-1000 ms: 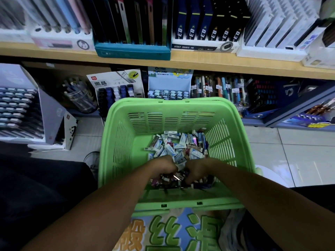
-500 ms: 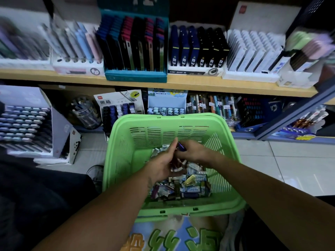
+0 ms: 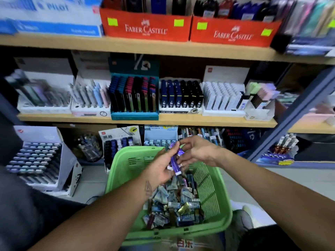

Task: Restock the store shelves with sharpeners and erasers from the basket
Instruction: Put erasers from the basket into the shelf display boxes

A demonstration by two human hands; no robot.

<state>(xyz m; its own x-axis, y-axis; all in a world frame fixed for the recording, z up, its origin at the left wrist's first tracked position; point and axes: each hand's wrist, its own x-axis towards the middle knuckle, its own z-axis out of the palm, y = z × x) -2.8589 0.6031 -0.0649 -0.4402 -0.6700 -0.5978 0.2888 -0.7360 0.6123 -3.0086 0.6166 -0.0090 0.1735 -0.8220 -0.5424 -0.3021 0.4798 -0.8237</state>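
A green plastic basket (image 3: 220, 205) stands in front of me, its bottom covered with several small wrapped erasers and sharpeners (image 3: 174, 205). Above its far rim my left hand (image 3: 160, 168) holds a few purple-wrapped erasers (image 3: 176, 158) in its curled fingers. My right hand (image 3: 197, 150) meets it from the right and pinches the top of the same purple pieces with thumb and fingertips.
Wooden shelves (image 3: 163, 120) rise behind the basket, packed with pen and eraser display boxes. Red Faber-Castell boxes (image 3: 146, 26) sit on the top shelf. A white display stand (image 3: 39, 156) is on the floor at the left, a blue slanted rack (image 3: 293, 113) at the right.
Both hands rose out of the basket's pile to above its far rim with purple erasers. My view tilted up, bringing the higher shelves into sight.
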